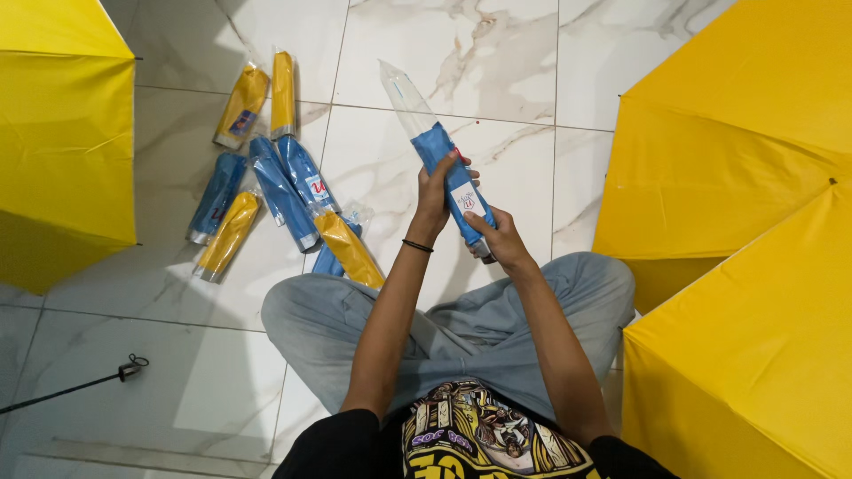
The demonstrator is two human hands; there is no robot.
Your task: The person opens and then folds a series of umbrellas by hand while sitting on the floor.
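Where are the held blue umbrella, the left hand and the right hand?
blue umbrella [441, 146]: head view, upper blue fabric inside the clear sleeve.
left hand [435, 193]: head view, back of hand.
right hand [502, 239]: head view, back of hand.

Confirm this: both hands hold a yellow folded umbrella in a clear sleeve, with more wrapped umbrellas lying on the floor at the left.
Wrong on colour. The head view shows the left hand and right hand holding a blue folded umbrella in its clear sleeve. The rest stands: more wrapped umbrellas lie on the floor at the left.
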